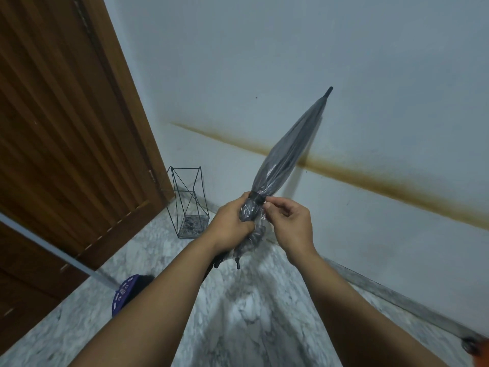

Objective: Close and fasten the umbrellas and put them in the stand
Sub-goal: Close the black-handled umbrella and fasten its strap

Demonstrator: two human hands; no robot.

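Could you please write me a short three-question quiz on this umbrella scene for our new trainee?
1. True or false: the umbrella already stands in the wire stand.
2. Which hand pinches the black strap? A left, B right.
3. The stand sits on the floor beside the wooden ____.

Key: 1 false; both hands hold it. 2 B; the right hand pinches it, the left hand grips the folds. 3 door.

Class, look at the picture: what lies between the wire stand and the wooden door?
Nothing stands there: the head view shows only bare marble floor between the wire stand and the wooden door.
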